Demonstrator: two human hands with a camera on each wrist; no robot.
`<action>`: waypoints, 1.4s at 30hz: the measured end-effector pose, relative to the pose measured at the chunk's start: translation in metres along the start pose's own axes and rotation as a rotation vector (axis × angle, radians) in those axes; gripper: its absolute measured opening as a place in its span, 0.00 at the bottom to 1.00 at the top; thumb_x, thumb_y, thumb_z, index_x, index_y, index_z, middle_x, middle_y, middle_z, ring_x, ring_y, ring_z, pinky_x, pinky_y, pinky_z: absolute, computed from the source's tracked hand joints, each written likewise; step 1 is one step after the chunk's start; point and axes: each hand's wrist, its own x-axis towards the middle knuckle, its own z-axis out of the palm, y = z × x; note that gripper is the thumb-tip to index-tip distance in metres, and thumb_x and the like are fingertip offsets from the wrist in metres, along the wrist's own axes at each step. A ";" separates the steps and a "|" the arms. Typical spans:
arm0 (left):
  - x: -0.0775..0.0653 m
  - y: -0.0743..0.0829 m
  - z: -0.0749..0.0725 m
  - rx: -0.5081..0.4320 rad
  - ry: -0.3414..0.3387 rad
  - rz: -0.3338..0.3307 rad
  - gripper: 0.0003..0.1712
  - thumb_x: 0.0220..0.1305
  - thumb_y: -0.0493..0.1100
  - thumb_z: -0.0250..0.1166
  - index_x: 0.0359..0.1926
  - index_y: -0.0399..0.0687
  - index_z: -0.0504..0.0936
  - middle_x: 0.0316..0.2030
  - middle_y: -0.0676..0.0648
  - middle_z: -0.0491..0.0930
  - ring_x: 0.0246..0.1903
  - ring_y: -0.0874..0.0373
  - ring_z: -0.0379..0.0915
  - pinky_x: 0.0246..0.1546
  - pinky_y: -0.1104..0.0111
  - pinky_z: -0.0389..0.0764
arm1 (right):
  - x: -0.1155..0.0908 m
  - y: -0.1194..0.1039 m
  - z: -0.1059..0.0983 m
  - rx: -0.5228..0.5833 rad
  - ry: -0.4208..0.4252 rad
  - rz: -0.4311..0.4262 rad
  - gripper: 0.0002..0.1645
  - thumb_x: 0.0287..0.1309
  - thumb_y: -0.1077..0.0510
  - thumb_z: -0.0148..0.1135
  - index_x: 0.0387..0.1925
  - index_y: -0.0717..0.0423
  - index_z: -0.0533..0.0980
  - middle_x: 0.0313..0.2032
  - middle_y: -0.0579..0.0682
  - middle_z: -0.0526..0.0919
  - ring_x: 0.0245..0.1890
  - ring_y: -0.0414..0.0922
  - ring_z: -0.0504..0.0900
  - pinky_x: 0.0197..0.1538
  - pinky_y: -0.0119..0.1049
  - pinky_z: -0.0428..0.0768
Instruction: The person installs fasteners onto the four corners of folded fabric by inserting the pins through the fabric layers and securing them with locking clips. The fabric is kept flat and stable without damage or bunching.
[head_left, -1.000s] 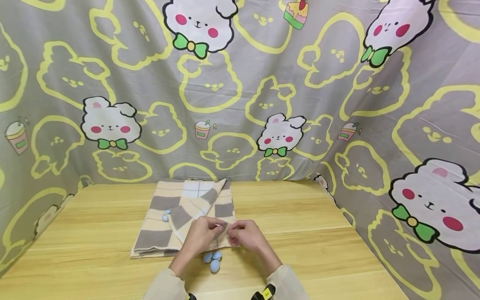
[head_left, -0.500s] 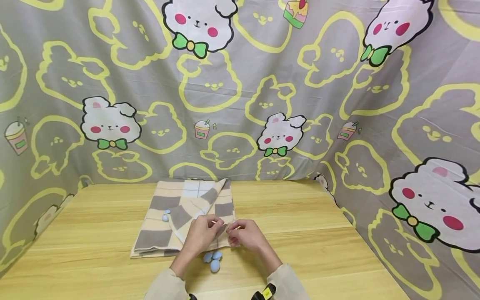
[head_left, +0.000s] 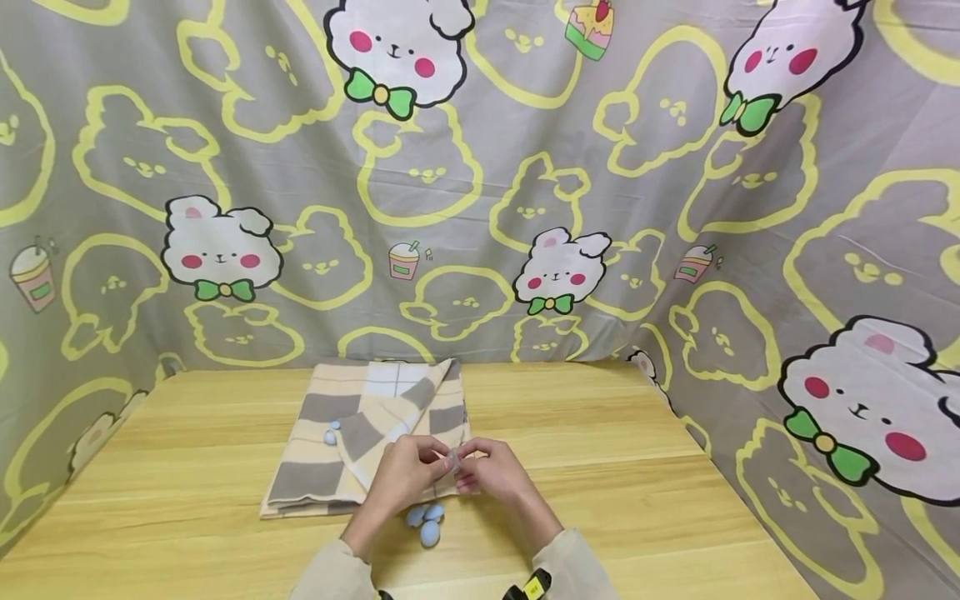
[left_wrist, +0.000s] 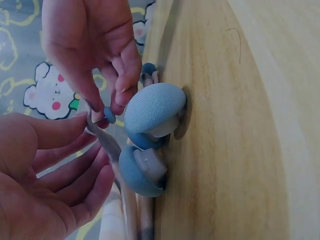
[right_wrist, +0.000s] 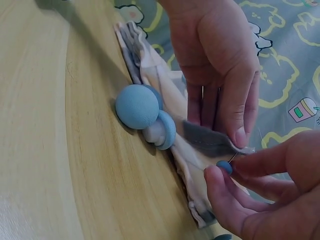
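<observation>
My left hand (head_left: 405, 471) pinches a grey edge of the folded checked blanket (head_left: 307, 475) between thumb and fingers. My right hand (head_left: 498, 471) faces it, fingertips almost meeting the left ones. In the right wrist view it pinches a pin with a small round blue head (right_wrist: 225, 166); the thin shaft points at the cloth edge, and whether it has pierced it I cannot tell. The left wrist view shows the same blue pin head (left_wrist: 109, 115) beside the raised grey cloth (left_wrist: 106, 141). Below the hands lie blue mushroom-shaped pieces with whitish stems, one a rounded blue cap (left_wrist: 155, 107).
More small blue pieces (head_left: 331, 436) rest on the blanket's left part. The wooden tabletop (head_left: 600, 500) extends around the blanket. A grey patterned curtain (head_left: 465, 192) hangs behind the table and along its sides.
My left fingertips have shifted slightly toward the right hand, and a bit of grey cloth now shows between the two hands. The blanket and the loose blue pieces stay in place.
</observation>
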 end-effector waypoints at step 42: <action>0.002 0.001 0.001 0.046 0.003 -0.006 0.02 0.55 0.40 0.77 0.31 0.52 0.93 0.32 0.52 0.90 0.35 0.61 0.83 0.31 0.71 0.76 | -0.001 0.001 0.011 0.013 0.084 0.039 0.11 0.66 0.65 0.58 0.33 0.71 0.79 0.27 0.53 0.84 0.23 0.39 0.81 0.33 0.32 0.85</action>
